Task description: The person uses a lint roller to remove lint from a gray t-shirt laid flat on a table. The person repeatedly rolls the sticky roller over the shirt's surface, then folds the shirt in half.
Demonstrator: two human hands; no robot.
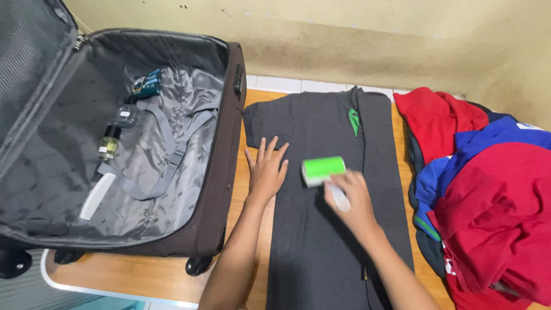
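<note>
We found the right hand (354, 198) gripping a green lint roller (323, 170) on the folded grey garment (336, 229), which lay flat on the wooden table (143, 275). The left hand (266, 171) rested open, pressing the cloth. Rolling appeared midway; the open suitcase (218, 172) held none of the garments.

Pretty boxed in here: open suitcase (224, 172) walls off the left, clothes pile (488, 195) crowds the right. Only bare tabletop (143, 275) is that front-left strip.
</note>
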